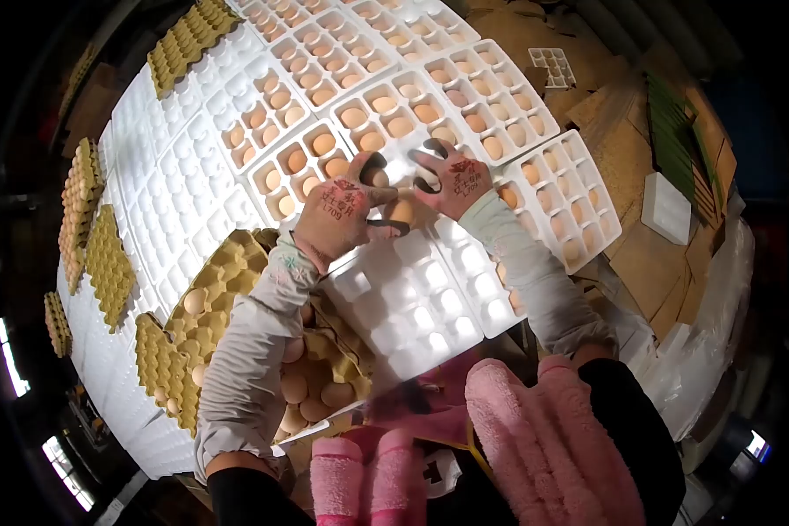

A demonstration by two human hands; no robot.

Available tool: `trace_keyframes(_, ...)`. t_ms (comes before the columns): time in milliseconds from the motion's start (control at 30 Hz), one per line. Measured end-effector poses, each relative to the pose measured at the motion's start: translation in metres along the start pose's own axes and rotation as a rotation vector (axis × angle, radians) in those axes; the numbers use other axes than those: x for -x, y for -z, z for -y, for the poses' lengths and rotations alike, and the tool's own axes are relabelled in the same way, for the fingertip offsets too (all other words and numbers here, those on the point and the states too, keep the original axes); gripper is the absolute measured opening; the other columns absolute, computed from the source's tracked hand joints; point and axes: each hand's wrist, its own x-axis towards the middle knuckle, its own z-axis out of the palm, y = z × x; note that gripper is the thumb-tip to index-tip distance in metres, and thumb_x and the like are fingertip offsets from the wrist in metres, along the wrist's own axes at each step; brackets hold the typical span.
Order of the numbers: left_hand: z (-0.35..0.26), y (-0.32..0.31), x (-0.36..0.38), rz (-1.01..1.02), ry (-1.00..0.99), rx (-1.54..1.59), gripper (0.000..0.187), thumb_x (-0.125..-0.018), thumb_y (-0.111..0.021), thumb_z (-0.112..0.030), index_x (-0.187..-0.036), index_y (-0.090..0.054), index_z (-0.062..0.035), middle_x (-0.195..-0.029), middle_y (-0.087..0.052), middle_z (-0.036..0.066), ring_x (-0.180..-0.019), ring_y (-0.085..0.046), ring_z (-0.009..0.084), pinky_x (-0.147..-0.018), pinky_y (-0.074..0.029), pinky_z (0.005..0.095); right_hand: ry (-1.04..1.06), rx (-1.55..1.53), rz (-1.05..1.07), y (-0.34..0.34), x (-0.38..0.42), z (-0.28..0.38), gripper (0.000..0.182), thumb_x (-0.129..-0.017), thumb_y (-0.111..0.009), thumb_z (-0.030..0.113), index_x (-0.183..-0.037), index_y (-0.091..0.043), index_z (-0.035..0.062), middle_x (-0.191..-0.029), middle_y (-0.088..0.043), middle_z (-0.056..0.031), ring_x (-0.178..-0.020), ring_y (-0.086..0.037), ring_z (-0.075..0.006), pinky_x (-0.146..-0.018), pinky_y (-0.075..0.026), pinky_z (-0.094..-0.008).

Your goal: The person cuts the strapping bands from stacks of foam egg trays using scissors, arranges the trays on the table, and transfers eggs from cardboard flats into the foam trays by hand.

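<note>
My left hand (342,209), in a printed work glove, is curled around brown eggs over a white foam egg tray (394,302). One egg (376,178) shows under its bent fingers, another egg (400,212) by its thumb. Across from it, my right hand (456,181) wears a matching glove. Its thumb and fingers are bent and apart, close over the tray cells, with a bright pale patch between them. The tray's near cells hold no eggs. Behind the hands, brown eggs (399,127) sit singly in the cells of another foam tray.
At lower left, a pulp egg tray (212,272) and loose eggs (316,405) lie beside my left forearm. More egg-filled foam trays (570,200) stretch right and away. Pulp trays (110,263) stand at far left. Flattened cardboard (636,241) and a white foam block (666,209) lie right.
</note>
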Motion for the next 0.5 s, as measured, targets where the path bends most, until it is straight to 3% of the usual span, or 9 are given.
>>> trace_keyframes(33, 0.007, -0.004, -0.015, -0.064, 0.002, -0.055, 0.046, -0.065, -0.076, -0.045, -0.105, -0.069, -0.0226, -0.126, -0.050, 0.013, -0.090, -0.063, 0.0284, -0.078, -0.050, 0.0373, -0.063, -0.135, -0.037, 0.004, -0.007, 0.000, 0.052, -0.075, -0.065, 0.039, -0.123, -0.057, 0.0224, -0.113, -0.060, -0.0187, -0.086, -0.065, -0.0299, -0.077, -0.052, -0.0370)
trace_keyframes(67, 0.009, -0.008, -0.030, -0.065, 0.098, -0.070, 0.047, -0.065, -0.077, -0.042, -0.106, -0.069, -0.0198, -0.122, -0.054, 0.015, -0.096, -0.062, 0.0286, -0.078, -0.051, 0.0375, -0.081, -0.316, -0.169, -0.004, -0.021, -0.007, 0.049, -0.075, -0.063, 0.029, -0.122, -0.058, 0.0174, -0.097, -0.064, -0.0175, -0.078, -0.064, -0.0315, -0.073, -0.052, -0.0397)
trace_keyframes(100, 0.011, -0.012, -0.043, -0.068, 0.194, -0.086, 0.048, -0.065, -0.079, -0.038, -0.107, -0.069, -0.0170, -0.118, -0.058, 0.016, -0.102, -0.061, 0.0289, -0.079, -0.051, 0.0377, -0.140, -0.684, -0.262, -0.012, -0.036, -0.010, 0.046, -0.075, -0.062, 0.023, -0.120, -0.058, 0.0120, -0.086, -0.065, -0.0152, -0.073, -0.062, -0.0317, -0.070, -0.051, -0.0414)
trace_keyframes(167, 0.019, -0.032, -0.059, -0.057, 0.317, -0.294, 0.049, -0.066, -0.078, -0.038, -0.110, -0.067, -0.0204, -0.121, -0.057, 0.015, -0.098, -0.062, 0.0279, -0.076, -0.052, 0.0373, -0.055, -0.828, -0.342, -0.051, -0.062, -0.017, 0.044, -0.077, -0.059, 0.015, -0.120, -0.056, 0.0108, -0.093, -0.063, -0.0145, -0.080, -0.061, -0.0325, -0.075, -0.049, -0.0426)
trace_keyframes(233, 0.029, -0.055, -0.057, -0.100, 0.285, -0.361, 0.042, -0.072, -0.073, -0.035, -0.112, -0.066, -0.0223, -0.120, -0.058, 0.014, -0.094, -0.063, 0.0274, -0.073, -0.052, 0.0367, 0.233, -0.357, -0.352, -0.053, -0.062, -0.012, 0.044, -0.079, -0.055, 0.010, -0.122, -0.054, 0.0130, -0.103, -0.059, -0.0151, -0.092, -0.057, -0.0338, -0.083, -0.046, -0.0439)
trace_keyframes(267, 0.012, -0.047, -0.053, -0.135, 0.287, -0.335, 0.039, -0.074, -0.072, -0.032, -0.111, -0.066, -0.0221, -0.120, -0.058, 0.014, -0.093, -0.063, 0.0279, -0.073, -0.052, 0.0369, 0.229, -0.378, -0.307, -0.048, -0.057, -0.011, 0.045, -0.078, -0.056, 0.009, -0.123, -0.053, 0.0135, -0.110, -0.056, -0.0151, -0.100, -0.053, -0.0346, -0.088, -0.043, -0.0451)
trace_keyframes(367, -0.039, -0.031, -0.030, -0.294, 0.291, -0.020, 0.035, -0.079, -0.066, -0.015, -0.114, -0.063, -0.0194, -0.114, -0.061, 0.011, -0.085, -0.064, 0.0297, -0.074, -0.052, 0.0385, -0.020, -0.707, -0.460, -0.010, -0.030, -0.022, 0.045, -0.080, -0.055, 0.005, -0.124, -0.050, 0.0032, -0.112, -0.057, -0.0161, -0.098, -0.055, -0.0341, -0.088, -0.045, -0.0400)
trace_keyframes(433, -0.070, -0.046, -0.008, -0.242, 0.370, 0.099, 0.040, -0.077, -0.069, -0.017, -0.116, -0.062, -0.0196, -0.113, -0.062, 0.009, -0.088, -0.064, 0.0286, -0.074, -0.052, 0.0371, -0.176, -0.940, -0.486, 0.008, -0.007, -0.035, 0.048, -0.080, -0.053, 0.001, -0.128, -0.047, 0.0011, -0.114, -0.058, -0.0153, -0.099, -0.058, -0.0292, -0.088, -0.046, -0.0343)
trace_keyframes(500, -0.078, -0.088, 0.014, -0.072, 0.468, -0.028, 0.045, -0.073, -0.072, -0.019, -0.117, -0.061, -0.0199, -0.115, -0.062, 0.007, -0.090, -0.065, 0.0275, -0.074, -0.052, 0.0352, -0.185, -1.092, -0.521, 0.025, 0.012, -0.036, 0.048, -0.080, -0.051, -0.002, -0.128, -0.048, 0.0008, -0.112, -0.060, -0.0108, -0.099, -0.057, -0.0197, -0.086, -0.046, -0.0297)
